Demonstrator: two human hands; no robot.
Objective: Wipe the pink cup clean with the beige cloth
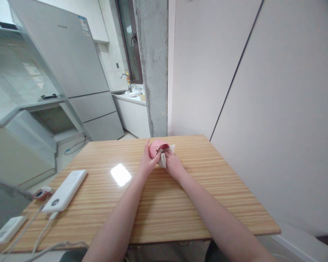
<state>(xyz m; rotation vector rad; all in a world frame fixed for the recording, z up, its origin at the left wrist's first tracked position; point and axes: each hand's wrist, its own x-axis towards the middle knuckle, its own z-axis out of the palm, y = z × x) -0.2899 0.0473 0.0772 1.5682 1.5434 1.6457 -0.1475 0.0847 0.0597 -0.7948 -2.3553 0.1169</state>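
Observation:
Near the far edge of the wooden table, my left hand (149, 158) grips a pink cup-like container (155, 146), thumb toward me and fingers around its left side. The container is tilted, its opening facing right and toward me. My right hand (174, 163) holds a crumpled white tissue or cloth (163, 160) at that opening. Some of the fingertips are hidden by the cloth and the rim, so how deep they reach inside cannot be made out. Part of the cloth sticks out on the right and below.
The striped wooden table (199, 174) spans the view below. On its left lie a white power bank (67, 191) with cables, a small reddish round object (41, 194) and a white box-like device (7, 230). Behind stand a fridge (65, 54), a concrete pillar (155, 72) and a pale wall (202, 65).

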